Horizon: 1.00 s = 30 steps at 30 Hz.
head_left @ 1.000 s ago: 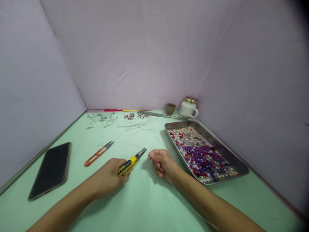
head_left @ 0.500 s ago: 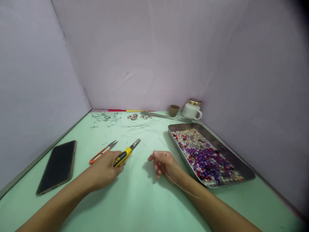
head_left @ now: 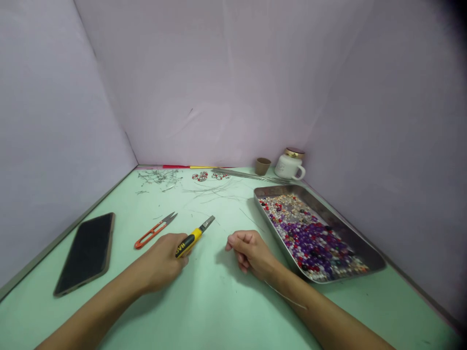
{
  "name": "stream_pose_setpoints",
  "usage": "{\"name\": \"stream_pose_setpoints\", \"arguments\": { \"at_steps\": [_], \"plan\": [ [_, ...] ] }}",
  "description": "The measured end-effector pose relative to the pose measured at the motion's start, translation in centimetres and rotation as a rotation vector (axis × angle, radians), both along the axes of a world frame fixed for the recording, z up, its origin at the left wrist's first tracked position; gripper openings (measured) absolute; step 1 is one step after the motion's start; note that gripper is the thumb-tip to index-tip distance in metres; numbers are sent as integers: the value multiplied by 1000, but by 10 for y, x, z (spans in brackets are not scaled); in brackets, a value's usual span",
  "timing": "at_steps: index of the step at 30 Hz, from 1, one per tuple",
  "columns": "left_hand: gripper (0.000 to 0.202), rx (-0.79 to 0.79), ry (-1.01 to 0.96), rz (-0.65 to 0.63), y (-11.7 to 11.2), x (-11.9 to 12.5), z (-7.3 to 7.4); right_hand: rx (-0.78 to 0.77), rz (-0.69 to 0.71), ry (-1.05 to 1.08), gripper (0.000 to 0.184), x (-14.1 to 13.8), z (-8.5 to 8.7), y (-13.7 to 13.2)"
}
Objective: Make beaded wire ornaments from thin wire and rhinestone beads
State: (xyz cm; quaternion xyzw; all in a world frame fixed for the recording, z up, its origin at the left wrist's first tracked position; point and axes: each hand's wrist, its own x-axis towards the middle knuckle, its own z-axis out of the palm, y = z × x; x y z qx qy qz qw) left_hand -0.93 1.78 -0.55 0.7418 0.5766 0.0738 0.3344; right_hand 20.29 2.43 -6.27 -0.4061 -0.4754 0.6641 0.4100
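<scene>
Yellow-and-black pliers (head_left: 194,238) sit firmly in the left hand (head_left: 166,260), fingers wrapped around the handles, the grey nose angled up and away to the right over the pale green table (head_left: 204,306)! Whether those jaws stand parted or together, I cannot tell from here. Across a narrow stretch of bare surface comes the right hand (head_left: 251,253), thumb laid against the curled forefinger, the other fingers folded loosely beneath. A thin pale wire (head_left: 285,295) shows at its wrist and runs back along the forearm; whether the fingertips pinch that strand, the view won't settle. Just right of this hand lies the metal tray (head_left: 368,253), spread with beads (head_left: 310,238), purple massed toward the middle, white and cream at the far end, red and dark ones dotted through. Over on the left, orange-handled snips (head_left: 155,232) rest beyond the left hand, points facing away, with a dark phone (head_left: 85,255) flat near the edge. Along the back: a tangle of wire pieces (head_left: 158,179), two red-and-clear beaded pieces (head_left: 200,177), a bundle of long wires (head_left: 251,175), a small brown cup (head_left: 262,166) and, close beside it, a white lidded mug (head_left: 287,167).
</scene>
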Motion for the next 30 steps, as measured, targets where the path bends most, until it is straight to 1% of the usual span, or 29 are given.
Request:
{"name": "stream_pose_setpoints", "arguments": {
  "at_steps": [4,11,15,25,30],
  "plan": [
    [8,-13,-29,-12,-2,-1,-1,-25,-24,39,29,-2,3,0],
    [8,-95,-105,-48,-9,2,4,-62,-88,50,25,-3,1,-1],
    [6,-129,-112,-57,-12,6,4,-51,-86,49,26,-3,0,0],
    [5,-119,-105,-61,-12,8,2,-55,-87,25,26,-5,1,1],
    [7,-64,-77,-51,-12,9,-1,-44,-63,37,27,-4,-1,0]
  ]
}}
